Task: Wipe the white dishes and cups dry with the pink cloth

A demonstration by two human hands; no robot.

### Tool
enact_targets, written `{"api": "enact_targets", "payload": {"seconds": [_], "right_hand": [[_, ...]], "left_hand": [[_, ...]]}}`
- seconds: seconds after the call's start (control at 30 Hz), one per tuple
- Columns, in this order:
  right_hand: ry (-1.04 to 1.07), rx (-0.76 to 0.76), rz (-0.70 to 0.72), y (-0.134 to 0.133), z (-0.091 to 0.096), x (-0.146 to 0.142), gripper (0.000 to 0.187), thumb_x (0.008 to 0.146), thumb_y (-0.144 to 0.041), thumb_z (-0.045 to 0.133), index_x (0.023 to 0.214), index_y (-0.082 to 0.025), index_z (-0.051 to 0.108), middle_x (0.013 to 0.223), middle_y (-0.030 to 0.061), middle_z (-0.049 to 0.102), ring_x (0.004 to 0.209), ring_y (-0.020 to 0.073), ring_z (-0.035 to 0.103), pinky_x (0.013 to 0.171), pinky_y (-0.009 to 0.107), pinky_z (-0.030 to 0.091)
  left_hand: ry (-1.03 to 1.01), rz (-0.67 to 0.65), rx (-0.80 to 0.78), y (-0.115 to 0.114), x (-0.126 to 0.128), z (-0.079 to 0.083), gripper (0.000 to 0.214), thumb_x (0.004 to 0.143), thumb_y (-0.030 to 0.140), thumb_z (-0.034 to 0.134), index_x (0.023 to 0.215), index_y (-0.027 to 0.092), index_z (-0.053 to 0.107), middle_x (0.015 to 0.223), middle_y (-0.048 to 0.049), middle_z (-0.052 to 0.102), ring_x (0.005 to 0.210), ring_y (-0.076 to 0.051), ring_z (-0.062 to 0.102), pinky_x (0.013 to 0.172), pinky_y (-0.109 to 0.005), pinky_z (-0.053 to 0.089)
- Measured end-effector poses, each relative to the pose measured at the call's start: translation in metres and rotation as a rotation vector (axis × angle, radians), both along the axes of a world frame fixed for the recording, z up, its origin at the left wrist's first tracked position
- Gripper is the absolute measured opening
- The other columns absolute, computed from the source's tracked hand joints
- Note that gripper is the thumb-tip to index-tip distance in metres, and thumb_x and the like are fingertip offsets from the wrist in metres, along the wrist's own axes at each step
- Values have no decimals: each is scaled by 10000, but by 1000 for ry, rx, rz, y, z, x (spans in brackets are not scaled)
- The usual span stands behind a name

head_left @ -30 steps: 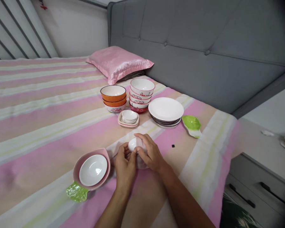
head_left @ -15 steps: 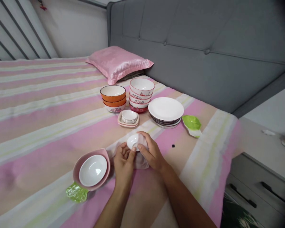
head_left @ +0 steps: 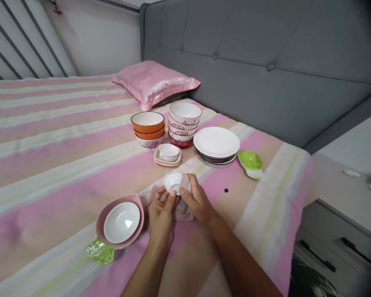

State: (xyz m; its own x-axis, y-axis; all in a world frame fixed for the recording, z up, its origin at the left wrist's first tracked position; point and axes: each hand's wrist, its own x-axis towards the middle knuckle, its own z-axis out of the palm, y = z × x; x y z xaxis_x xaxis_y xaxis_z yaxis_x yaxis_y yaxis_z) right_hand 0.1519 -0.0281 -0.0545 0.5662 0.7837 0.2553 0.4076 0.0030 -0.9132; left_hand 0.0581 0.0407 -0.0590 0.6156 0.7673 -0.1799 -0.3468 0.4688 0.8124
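Observation:
A small white dish [head_left: 173, 182] is held up between both hands over the striped bedspread, its underside turned toward me. My left hand [head_left: 160, 214] grips its lower left edge with closed fingers. My right hand [head_left: 199, 202] holds the right side together with a pale pink cloth [head_left: 182, 208] bunched under the dish. To the left lies a pink leaf-shaped dish [head_left: 102, 218] with a white bowl [head_left: 121, 222] in it, resting on a green leaf dish [head_left: 99, 251].
Behind the hands stand stacked orange bowls [head_left: 147, 128], red-patterned bowls [head_left: 184, 123], small saucers on a pink tray [head_left: 168, 153], a pile of white plates [head_left: 216, 145] and a green leaf dish [head_left: 250, 163]. A pink pillow [head_left: 154, 81] and grey headboard [head_left: 266, 62] lie beyond; a cabinet [head_left: 340, 222] stands right.
The small dish has been lifted and tilted so its base faces me; both hands shifted slightly around it with the cloth.

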Motion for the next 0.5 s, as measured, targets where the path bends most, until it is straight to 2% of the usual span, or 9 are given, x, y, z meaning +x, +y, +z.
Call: {"api": "enact_targets", "payload": {"seconds": [0.33, 0.5], "right_hand": [[11, -34, -4, 1, -2, -1, 304, 889, -362, 442, 1143, -200, 408, 1010, 63, 596, 907, 199, 574, 783, 318, 450], [-23, -37, -19, 1, -2, -3, 253, 893, -355, 424, 1087, -194, 404, 962, 61, 585, 872, 198, 566, 754, 318, 450]], "left_hand": [[-29, -6, -84, -2, 1, 5, 340, 692, 268, 721, 958, 173, 531, 876, -24, 683, 845, -134, 655, 854, -285, 478], [-12, -37, -75, -5, 1, 6, 295, 743, 297, 676, 958, 169, 520, 901, -30, 680, 846, -138, 656, 820, -274, 489]]}}
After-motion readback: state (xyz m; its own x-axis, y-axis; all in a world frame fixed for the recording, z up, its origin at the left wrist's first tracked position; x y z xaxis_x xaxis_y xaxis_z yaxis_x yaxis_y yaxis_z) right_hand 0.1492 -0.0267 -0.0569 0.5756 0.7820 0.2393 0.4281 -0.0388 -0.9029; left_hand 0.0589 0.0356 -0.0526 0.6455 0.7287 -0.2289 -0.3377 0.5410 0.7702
